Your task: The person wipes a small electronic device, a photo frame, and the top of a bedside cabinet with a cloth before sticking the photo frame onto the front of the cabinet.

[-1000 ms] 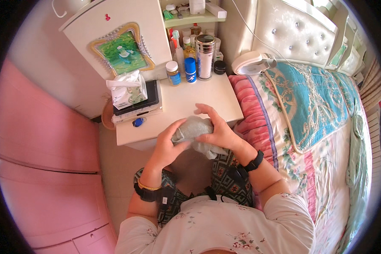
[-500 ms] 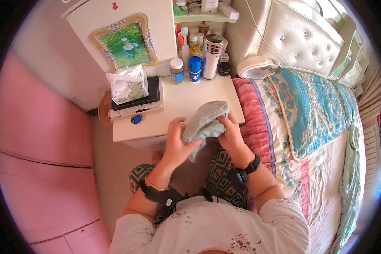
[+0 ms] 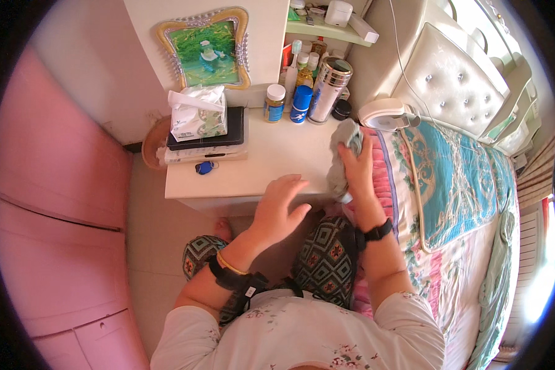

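A grey-green cloth [image 3: 341,161] is bunched up in my right hand [image 3: 359,168], whose fingers wrap round it at the right edge of the white tabletop [image 3: 271,151]. Part of the cloth hangs down toward my knee. My left hand [image 3: 280,208] hovers just off the table's front edge, holding nothing, with its thumb and fingers apart. Behind the cloth, a blue-capped bottle [image 3: 301,104], a brown jar with a white lid [image 3: 274,103] and a tall tumbler with a metallic lid [image 3: 330,90] stand at the back of the table.
At the back left, a tissue pack [image 3: 197,117] lies on a black flat case [image 3: 235,128], with a small blue object [image 3: 204,168] in front. A bed with a teal pillow [image 3: 453,179] adjoins on the right. A white headband-like device [image 3: 385,115] rests by the headboard. Pink cabinets [image 3: 58,185] stand left.
My right hand has carried the cloth right and away from me, to the table's right edge. My left hand has let go of the cloth and opened. The view has shifted slightly.
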`<state>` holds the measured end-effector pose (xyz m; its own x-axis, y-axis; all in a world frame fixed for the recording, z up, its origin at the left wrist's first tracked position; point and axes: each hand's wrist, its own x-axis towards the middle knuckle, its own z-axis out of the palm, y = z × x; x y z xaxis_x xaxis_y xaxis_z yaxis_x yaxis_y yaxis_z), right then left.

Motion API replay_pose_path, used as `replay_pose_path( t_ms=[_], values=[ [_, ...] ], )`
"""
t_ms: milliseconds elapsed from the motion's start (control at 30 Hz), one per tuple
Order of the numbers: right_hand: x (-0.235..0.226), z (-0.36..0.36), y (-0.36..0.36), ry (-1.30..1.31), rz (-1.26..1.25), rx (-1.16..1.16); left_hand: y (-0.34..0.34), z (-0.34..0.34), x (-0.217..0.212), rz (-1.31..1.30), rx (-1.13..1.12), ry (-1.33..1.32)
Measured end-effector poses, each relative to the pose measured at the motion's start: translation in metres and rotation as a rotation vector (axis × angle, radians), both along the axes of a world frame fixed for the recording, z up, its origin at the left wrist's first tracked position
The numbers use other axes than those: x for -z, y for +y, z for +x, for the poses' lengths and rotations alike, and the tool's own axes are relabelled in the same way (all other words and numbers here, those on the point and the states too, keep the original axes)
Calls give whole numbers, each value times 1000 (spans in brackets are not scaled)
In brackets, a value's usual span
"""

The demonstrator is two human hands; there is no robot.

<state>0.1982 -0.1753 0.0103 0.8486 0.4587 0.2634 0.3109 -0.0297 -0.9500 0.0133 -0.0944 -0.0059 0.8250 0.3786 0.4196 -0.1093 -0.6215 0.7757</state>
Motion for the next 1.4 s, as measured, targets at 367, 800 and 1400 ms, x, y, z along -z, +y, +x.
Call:
replay_pose_path(
  t_ms=[367,800,1400],
  values=[
    [21,34,67,-1000,-1095,-166,43,12,33,-40,-167,-55],
    [-18,9,4,-878,-1244,-480,52,14,45,-83,-200,-37],
    [-2,19,64,-764,-1286,-207,50,8,38,-105,-174,20]
  ],
)
